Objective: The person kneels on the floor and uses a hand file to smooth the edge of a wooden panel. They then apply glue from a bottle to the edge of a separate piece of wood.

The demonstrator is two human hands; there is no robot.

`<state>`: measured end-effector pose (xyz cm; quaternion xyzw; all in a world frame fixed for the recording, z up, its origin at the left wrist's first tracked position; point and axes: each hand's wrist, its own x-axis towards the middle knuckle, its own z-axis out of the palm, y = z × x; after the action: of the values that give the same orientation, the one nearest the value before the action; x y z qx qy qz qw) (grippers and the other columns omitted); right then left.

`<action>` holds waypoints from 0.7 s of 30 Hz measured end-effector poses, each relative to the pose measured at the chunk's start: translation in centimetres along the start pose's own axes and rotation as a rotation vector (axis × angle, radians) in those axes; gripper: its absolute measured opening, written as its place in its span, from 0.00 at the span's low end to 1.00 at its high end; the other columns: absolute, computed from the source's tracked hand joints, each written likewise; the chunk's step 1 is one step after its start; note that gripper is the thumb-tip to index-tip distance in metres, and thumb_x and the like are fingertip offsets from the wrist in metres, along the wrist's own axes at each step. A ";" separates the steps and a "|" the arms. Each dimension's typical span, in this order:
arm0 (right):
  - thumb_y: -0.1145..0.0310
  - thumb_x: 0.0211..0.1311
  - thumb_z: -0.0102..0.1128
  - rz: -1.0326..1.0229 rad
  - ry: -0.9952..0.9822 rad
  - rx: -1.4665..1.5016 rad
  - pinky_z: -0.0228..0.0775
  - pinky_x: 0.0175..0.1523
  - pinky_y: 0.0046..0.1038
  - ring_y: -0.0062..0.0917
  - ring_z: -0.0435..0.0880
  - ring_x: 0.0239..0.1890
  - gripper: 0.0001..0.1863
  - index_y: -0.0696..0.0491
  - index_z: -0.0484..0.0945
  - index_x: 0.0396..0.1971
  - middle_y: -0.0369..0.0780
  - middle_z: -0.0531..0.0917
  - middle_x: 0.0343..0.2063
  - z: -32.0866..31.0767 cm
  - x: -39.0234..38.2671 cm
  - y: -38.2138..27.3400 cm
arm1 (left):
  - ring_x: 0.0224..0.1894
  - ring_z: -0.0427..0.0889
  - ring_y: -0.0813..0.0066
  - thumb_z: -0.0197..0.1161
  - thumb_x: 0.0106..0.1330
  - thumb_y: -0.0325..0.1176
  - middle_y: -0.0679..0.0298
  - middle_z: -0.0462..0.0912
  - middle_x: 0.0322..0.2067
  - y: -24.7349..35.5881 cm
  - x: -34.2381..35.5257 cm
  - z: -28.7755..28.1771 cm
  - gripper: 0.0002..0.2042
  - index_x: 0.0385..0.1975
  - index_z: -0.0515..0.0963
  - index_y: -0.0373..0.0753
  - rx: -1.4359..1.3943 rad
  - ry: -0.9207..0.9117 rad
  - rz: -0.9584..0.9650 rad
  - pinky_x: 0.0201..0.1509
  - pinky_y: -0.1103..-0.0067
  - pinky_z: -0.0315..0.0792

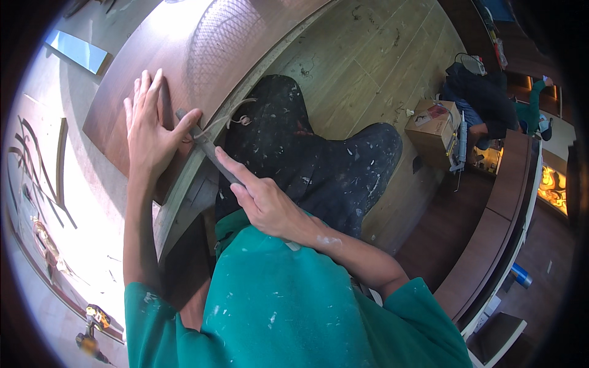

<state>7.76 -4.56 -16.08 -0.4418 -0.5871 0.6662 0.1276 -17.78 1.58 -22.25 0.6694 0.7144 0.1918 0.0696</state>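
My right hand [264, 205] is closed round the near end of a long, flat grey file [211, 152], index finger stretched along it. The file lies slanting across the curved edge of a brown wood-look panel [116, 116]. My left hand [149, 126] rests on the panel with its fingers spread, its thumb over the file's far end. Thin, curled strips of trimming [230, 115] hang off the edge close to the file. Beneath the panel's edge are my legs in dark, paint-flecked trousers [307, 159].
Narrow strips [61, 162] lie on the pale surface at left, with a yellow-black cordless drill [92, 328] nearer. A cardboard box [432, 126] and a caulking gun [461, 147] are at right. Another person [472, 98] bends down behind them. Brown cabinetry [485, 245] runs along the right.
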 end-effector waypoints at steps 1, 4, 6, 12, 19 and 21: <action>0.76 0.78 0.45 -0.037 0.015 0.000 0.74 0.41 0.34 0.34 0.75 0.24 0.34 0.53 0.51 0.81 0.59 0.84 0.45 0.3 -0.3 0.6 | 0.82 0.55 0.53 0.68 0.54 0.74 0.52 0.61 0.78 -0.3 -0.6 0.0 0.54 0.77 0.64 0.46 0.009 0.006 -0.043 0.84 0.49 0.39; 0.76 0.78 0.45 -0.137 0.098 0.013 0.73 0.39 0.33 0.30 0.73 0.23 0.35 0.53 0.50 0.81 0.56 0.84 0.37 1.8 -0.3 2.0 | 0.81 0.56 0.53 0.69 0.54 0.72 0.51 0.62 0.77 0.9 -1.1 0.3 0.54 0.77 0.64 0.45 -0.019 0.035 -0.058 0.84 0.46 0.39; 0.76 0.77 0.46 -0.152 0.136 0.028 0.72 0.38 0.32 0.28 0.71 0.23 0.36 0.52 0.50 0.81 0.54 0.82 0.32 2.7 0.9 1.8 | 0.80 0.59 0.52 0.72 0.60 0.60 0.51 0.65 0.76 1.1 -0.7 -0.5 0.45 0.75 0.67 0.43 -0.169 0.126 -0.044 0.83 0.46 0.39; 0.74 0.77 0.47 -0.176 0.210 0.018 0.70 0.33 0.37 0.57 0.77 0.25 0.35 0.48 0.52 0.81 0.61 0.75 0.23 -0.2 2.2 -0.2 | 0.77 0.63 0.56 0.69 0.72 0.44 0.51 0.69 0.72 -0.9 -3.3 -2.8 0.32 0.71 0.68 0.35 -0.473 0.480 -0.283 0.82 0.61 0.51; 0.74 0.78 0.48 -0.144 0.306 0.001 0.70 0.34 0.31 0.24 0.71 0.22 0.37 0.43 0.50 0.83 0.48 0.73 0.23 -7.0 -1.8 0.8 | 0.61 0.74 0.66 0.63 0.75 0.38 0.54 0.74 0.56 -5.4 -7.5 -0.6 0.29 0.68 0.61 0.29 -1.240 0.532 -0.995 0.69 0.72 0.67; 0.74 0.78 0.48 -0.101 0.333 0.052 0.71 0.34 0.29 0.21 0.70 0.22 0.37 0.42 0.49 0.83 0.43 0.73 0.23 -7.8 -2.6 0.7 | 0.61 0.74 0.66 0.58 0.76 0.34 0.53 0.75 0.57 -6.5 -6.6 0.5 0.25 0.67 0.61 0.30 -1.300 0.556 -1.000 0.68 0.71 0.69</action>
<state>15.26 -1.30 -14.94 -0.5124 -0.5621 0.5915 0.2677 -23.00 -5.07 -26.09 0.0326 0.6646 0.6658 0.3374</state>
